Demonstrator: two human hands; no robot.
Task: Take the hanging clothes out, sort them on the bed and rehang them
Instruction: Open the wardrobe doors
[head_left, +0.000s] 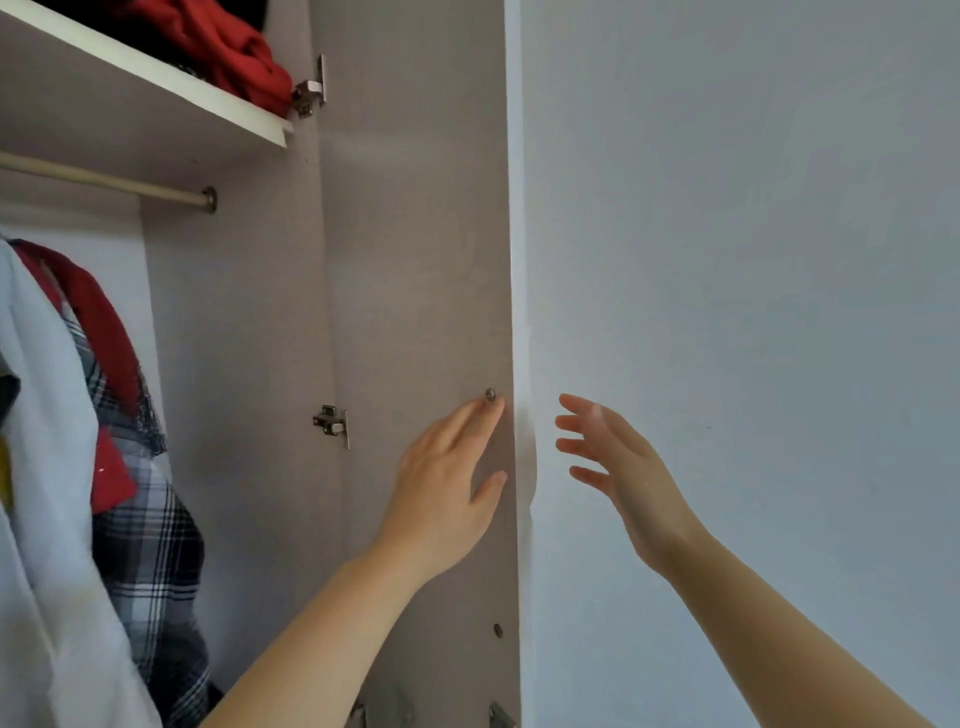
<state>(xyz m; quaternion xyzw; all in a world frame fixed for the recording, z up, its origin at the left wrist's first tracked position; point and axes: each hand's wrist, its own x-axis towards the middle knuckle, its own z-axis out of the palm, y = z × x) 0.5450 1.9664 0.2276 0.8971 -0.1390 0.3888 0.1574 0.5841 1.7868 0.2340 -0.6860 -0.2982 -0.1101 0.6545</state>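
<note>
By the open door (415, 260), two empty hands (447, 488), perhaps touching.

The one head view looks forward, close up, at the open wardrobe door (415, 260) and wall (727, 260).

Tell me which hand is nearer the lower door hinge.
Left. The left hand lies flat on the door's inner face, just right of the lower hinge. The right hand hovers open past the door edge, farther right.
</note>
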